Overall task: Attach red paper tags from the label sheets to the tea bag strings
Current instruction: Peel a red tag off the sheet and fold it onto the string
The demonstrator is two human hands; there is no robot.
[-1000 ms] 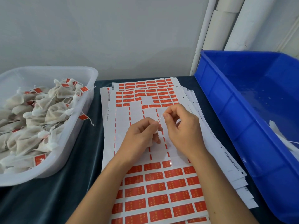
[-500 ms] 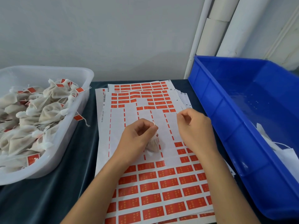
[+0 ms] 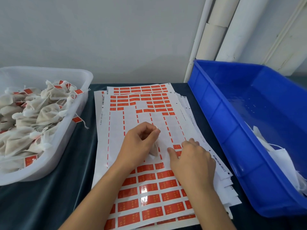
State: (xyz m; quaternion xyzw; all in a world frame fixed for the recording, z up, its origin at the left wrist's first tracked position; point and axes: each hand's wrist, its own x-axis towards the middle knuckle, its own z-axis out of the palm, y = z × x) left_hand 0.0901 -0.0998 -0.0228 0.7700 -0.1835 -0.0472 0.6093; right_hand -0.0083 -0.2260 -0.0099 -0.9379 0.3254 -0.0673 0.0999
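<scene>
Tag (image 3: 177, 146) touching right fingers (image 3: 191, 143)

A dark teal cloth (image 3: 54, 188) covers the table from edge to edge. At the left stands a translucent white plastic tub (image 3: 69, 130), its near corner rounded, its rim close to the wall. At the right sits a deep blue plastic crate (image 3: 221, 130), ribbed along its long side, with crumpled white paper scraps (image 3: 280, 156) lying in its near end. Behind it, white pipes (image 3: 232, 30) run up the pale grey wall (image 3: 99, 34), one thin and two thick.
</scene>
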